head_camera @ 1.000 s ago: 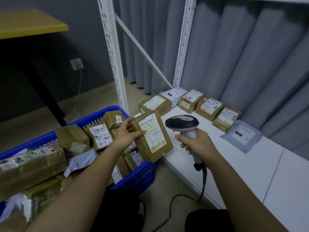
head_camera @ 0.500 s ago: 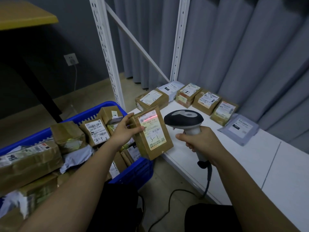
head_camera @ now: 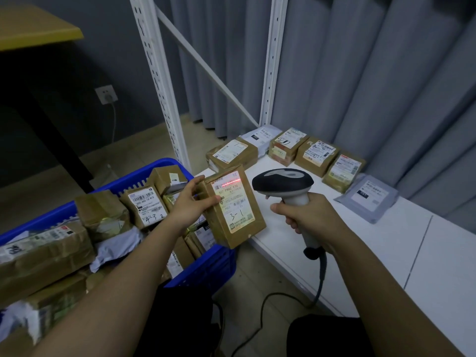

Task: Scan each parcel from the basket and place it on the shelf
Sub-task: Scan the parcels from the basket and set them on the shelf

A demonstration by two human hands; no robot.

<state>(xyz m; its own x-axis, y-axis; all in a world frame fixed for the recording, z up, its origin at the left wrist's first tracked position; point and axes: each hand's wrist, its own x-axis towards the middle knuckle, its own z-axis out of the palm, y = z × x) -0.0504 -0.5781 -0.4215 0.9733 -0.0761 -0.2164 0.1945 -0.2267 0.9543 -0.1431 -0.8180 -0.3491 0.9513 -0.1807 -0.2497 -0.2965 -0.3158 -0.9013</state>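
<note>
Brown carton parcel (head_camera: pixel 233 210), label facing me, marked "3-1" by hand: held upright-tilted in my left hand (head_camera: pixel 192 202), thumb on the label edge, fingers curled round its far side. It hangs over the right corner of the basket (head_camera: pixel 206 269), at the shelf's near edge. Red scan line crosses the barcode at the label's top.

Scanner (head_camera: pixel 286 188), dark head, pale handle: my right hand (head_camera: pixel 306 217) wraps the handle, grip closed tight around it, head aimed at the parcel, just beside it, not touching. Cable (head_camera: pixel 319 282) drops from the handle to the floor.

Basket, blue plastic: filled with taped cartons and grey mailers, one marked "4-3 2" (head_camera: pixel 146 204).

Shelf (head_camera: pixel 360 243), white board: row of four cartons (head_camera: pixel 315 155) and two grey mailers (head_camera: pixel 367 197) along the back, by the grey curtain (head_camera: pixel 360 73).
</note>
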